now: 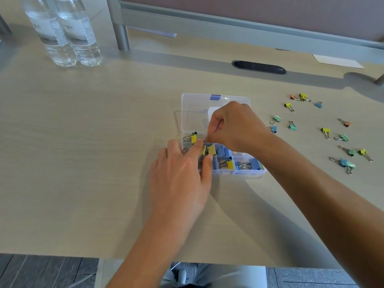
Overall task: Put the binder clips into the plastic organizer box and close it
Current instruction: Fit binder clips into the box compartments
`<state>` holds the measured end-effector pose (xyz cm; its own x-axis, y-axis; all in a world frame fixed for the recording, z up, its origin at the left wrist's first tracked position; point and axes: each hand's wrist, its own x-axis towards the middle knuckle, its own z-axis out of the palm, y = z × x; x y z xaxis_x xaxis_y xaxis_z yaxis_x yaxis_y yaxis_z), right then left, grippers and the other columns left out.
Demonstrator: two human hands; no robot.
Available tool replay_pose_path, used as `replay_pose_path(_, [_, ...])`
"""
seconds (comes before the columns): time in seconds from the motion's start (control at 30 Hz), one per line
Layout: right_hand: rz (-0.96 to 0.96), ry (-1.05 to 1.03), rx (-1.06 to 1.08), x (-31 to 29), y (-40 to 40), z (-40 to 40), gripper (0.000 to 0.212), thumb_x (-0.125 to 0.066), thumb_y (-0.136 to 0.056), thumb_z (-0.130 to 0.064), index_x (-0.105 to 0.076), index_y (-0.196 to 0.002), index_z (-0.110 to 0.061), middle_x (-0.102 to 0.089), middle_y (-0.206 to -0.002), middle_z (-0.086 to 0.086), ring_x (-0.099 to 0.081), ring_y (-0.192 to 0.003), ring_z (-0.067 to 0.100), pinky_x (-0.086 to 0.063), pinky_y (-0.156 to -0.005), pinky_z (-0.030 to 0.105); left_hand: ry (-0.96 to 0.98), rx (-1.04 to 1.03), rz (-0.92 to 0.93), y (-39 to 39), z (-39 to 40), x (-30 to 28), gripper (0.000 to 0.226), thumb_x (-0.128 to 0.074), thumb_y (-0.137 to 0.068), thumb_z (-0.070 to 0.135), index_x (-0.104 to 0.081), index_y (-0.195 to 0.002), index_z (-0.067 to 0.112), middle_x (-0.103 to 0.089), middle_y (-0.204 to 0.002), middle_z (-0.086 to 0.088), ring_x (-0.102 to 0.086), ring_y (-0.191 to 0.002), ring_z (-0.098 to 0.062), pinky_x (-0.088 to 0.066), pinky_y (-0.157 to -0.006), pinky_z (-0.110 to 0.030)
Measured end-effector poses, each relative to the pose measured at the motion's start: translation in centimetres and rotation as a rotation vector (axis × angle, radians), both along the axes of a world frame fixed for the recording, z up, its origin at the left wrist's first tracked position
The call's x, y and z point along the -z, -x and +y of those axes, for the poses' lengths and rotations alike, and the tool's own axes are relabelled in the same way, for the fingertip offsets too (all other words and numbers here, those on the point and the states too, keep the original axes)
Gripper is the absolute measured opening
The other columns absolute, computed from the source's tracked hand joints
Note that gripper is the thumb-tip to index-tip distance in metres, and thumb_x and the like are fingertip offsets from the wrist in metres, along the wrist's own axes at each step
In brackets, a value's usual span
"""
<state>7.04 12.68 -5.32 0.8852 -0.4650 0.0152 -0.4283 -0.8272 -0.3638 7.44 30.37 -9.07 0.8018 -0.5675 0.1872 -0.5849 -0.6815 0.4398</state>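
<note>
You sit at a big pale desk [83, 142]. Two water bottles [68, 34] stand far off at the back left.

In the middle is the clear plastic organizer box [216, 134]. Its lid [195, 107] is flipped open at the back, with a blue latch [215, 97] on its edge. The little rooms at the front already hold yellow and blue binder clips [226, 164].

Your left hand [182, 173] lies on the left front corner of the box. Its fingers are straight, and they press on the box to keep it in place. Your right hand [234, 125] is over the box with its fingers curled in. The fingertips pinch close together above the back left room, where a yellow clip [194, 138] lies. You cannot tell if a clip is between them, because it is too small to see.

So you look to be in the filling step, dropping a clip in.

Many loose clips [324, 132] wait on the desk, well apart from the box, on your right. Next you likely need to reach right, pinch one small clip, and bring it to a room. The lid comes last.
</note>
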Motion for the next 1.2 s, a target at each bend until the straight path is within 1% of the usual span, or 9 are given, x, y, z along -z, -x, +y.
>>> replay_pose_path(0.17, [-0.006, -0.041, 0.016, 0.0, 0.2, 0.0, 0.012, -0.079, -0.079, -0.025, -0.072, -0.071, -0.021, -0.068, -0.071, -0.008, -0.063, -0.07, 0.013, -0.056, -0.068, 0.031, 0.023, 0.005, 0.01, 0.0, 0.0, 0.1, 0.048, -0.037, -0.098, 0.053, -0.049, -0.143, 0.04, -0.035, -0.092, 0.001, -0.043, -0.082, -0.019, -0.044, -0.069, -0.036])
replay_pose_path(0.4, [-0.026, -0.132, 0.054, 0.0, 0.6, -0.2, 0.015, -0.082, -0.076, -0.022, -0.069, -0.072, -0.025, -0.067, -0.071, -0.012, -0.06, -0.07, 0.007, -0.054, -0.07, 0.029, 0.031, 0.007, 0.016, 0.2, 0.1, -0.1, 0.047, -0.036, -0.099, 0.052, -0.05, -0.142, 0.04, -0.037, -0.089, 0.001, -0.042, -0.079, -0.019, -0.044, -0.069, -0.036])
replay_pose_path(0.53, [0.013, -0.105, 0.039, -0.2, 0.2, -0.1, 0.015, -0.081, -0.076, -0.022, -0.066, -0.071, -0.024, -0.065, -0.07, -0.011, -0.058, -0.067, 0.008, -0.051, -0.066, 0.028, 0.018, 0.005, 0.008, 0.2, 0.0, -0.2, 0.047, -0.035, -0.099, 0.053, -0.047, -0.143, 0.041, -0.036, -0.089, 0.001, -0.042, -0.081, -0.018, -0.042, -0.07, -0.034])
replay_pose_path(0.73, [0.032, -0.092, 0.025, -0.5, 0.3, 0.1, 0.016, -0.08, -0.077, -0.022, -0.066, -0.071, -0.02, -0.062, -0.066, -0.009, -0.056, -0.064, 0.009, -0.05, -0.062, 0.027, 0.044, 0.005, -0.022, 0.1, 0.0, 0.1, 0.047, -0.034, -0.098, 0.052, -0.054, -0.139, 0.04, -0.036, -0.086, 0.001, -0.039, -0.076, -0.019, -0.038, -0.066, -0.034])
replay_pose_path(0.87, [-0.04, -0.147, 0.071, -1.1, 1.0, 0.2, 0.022, -0.081, -0.081, -0.027, -0.063, -0.069, -0.024, -0.06, -0.065, -0.01, -0.054, -0.061, 0.006, -0.042, -0.059, 0.024, 0.1, 0.001, 0.002, 0.1, 0.1, -0.1, 0.045, -0.039, -0.098, 0.045, -0.051, -0.141, 0.039, -0.036, -0.086, 0.002, -0.041, -0.075, -0.02, -0.038, -0.065, -0.035])
replay_pose_path(0.97, [-0.143, -0.197, 0.12, -1.3, 2.1, 0.2, 0.025, -0.08, -0.085, -0.032, -0.062, -0.07, -0.023, -0.056, -0.058, -0.011, -0.051, -0.054, 0.004, -0.04, -0.056, 0.018, 0.215, -0.038, 0.015, 0.4, 0.1, -0.4, 0.047, -0.049, -0.097, 0.025, -0.047, -0.144, 0.028, -0.043, -0.092, -0.001, -0.046, -0.084, -0.023, -0.041, -0.067, -0.037])
replay_pose_path(1.03, [-0.186, -0.234, 0.144, -1.4, 3.0, 0.3, 0.023, -0.079, -0.088, -0.034, -0.065, -0.074, -0.02, -0.063, -0.061, -0.006, -0.055, -0.054, 0.004, -0.042, -0.052, 0.011, 0.383, -0.072, 0.045, 0.5, 0.2, -0.6, 0.042, -0.048, -0.091, 0.014, -0.051, -0.133, 0.018, -0.047, -0.098, 0.0, -0.047, -0.088, -0.02, -0.038, -0.072, -0.03])
replay_pose_path(1.13, [-0.226, -0.296, 0.181, -1.5, 4.1, 0.3, 0.023, -0.076, -0.09, -0.035, -0.068, -0.079, -0.017, -0.073, -0.072, 0.002, -0.069, -0.068, 0.02, -0.05, -0.059, 0.018, 0.643, -0.067, 0.227, 0.8, 0.4, -1.0, 0.025, -0.041, -0.09, 0.005, -0.053, -0.109, 0.017, -0.045, -0.086, 0.009, -0.044, -0.071, -0.007, -0.034, -0.063, -0.015])
replay_pose_path(1.2, [-0.261, -0.345, 0.203, -1.7, 4.7, 0.5, 0.025, -0.075, -0.091, -0.036, -0.069, -0.078, -0.015, -0.073, -0.07, -0.001, -0.069, -0.069, 0.024, -0.05, -0.055, 0.015, 0.755, -0.068, 0.416, 0.9, 0.3, -1.3, 0.021, -0.04, -0.095, 0.0, -0.053, -0.099, 0.017, -0.046, -0.074, 0.011, -0.04, -0.057, -0.006, -0.032, -0.055, -0.015])
